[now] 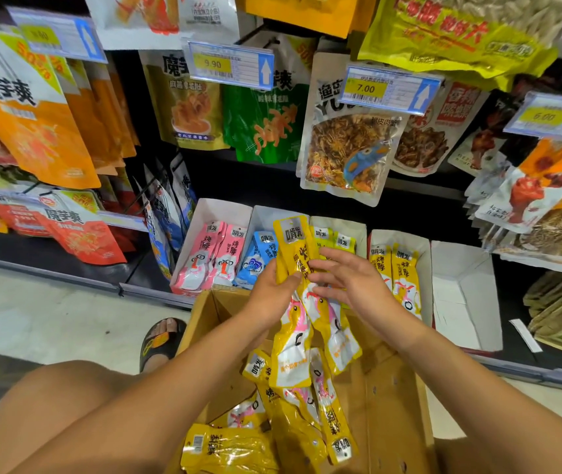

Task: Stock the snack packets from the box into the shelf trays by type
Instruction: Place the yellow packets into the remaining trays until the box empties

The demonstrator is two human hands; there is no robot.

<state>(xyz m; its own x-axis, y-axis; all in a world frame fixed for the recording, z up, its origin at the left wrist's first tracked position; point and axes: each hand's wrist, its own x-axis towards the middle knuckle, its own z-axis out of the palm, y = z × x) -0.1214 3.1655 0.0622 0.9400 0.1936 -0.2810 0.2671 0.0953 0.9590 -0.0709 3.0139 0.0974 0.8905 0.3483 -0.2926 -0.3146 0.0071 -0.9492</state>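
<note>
Our left hand point(272, 289) grips yellow packets point(298, 265), right hand point(351, 285) loose on them — trays point(461, 268) partly stocked, box point(392, 388) holds plenty more.

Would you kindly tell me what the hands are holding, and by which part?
The left hand grips a bunch of yellow packets around their upper middle; the right hand only touches them with fairly straight fingers.
</note>
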